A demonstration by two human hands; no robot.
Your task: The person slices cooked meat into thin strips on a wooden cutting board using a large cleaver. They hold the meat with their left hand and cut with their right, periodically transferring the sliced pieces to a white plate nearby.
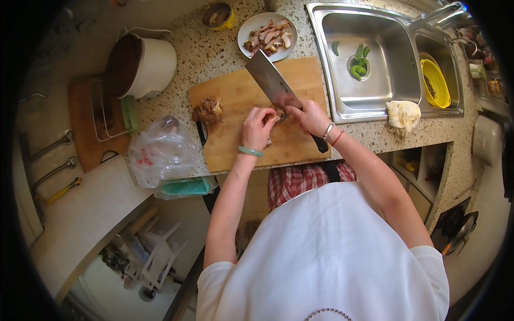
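Note:
My right hand (310, 119) is closed on a cleaver (272, 79), whose broad blade points up and left and whose black handle end sticks out below my palm. My left hand (257, 128) is closed in a pinch on a small piece of meat (279, 114), right beside my right fingertips. Both hands are over a wooden cutting board (230, 150). A brown chunk of cooked meat (208, 111) lies on the board's left side. Beyond the blade tip, a white plate (244, 33) holds sliced meat (270, 38).
A steel sink (334, 91) at the right holds green peppers (358, 64) and a yellow basket (436, 83); a cloth (402, 116) hangs over its front edge. To the left are a plastic bag (163, 150) and a white cooker (155, 67). A yellow bowl (229, 22) stands behind.

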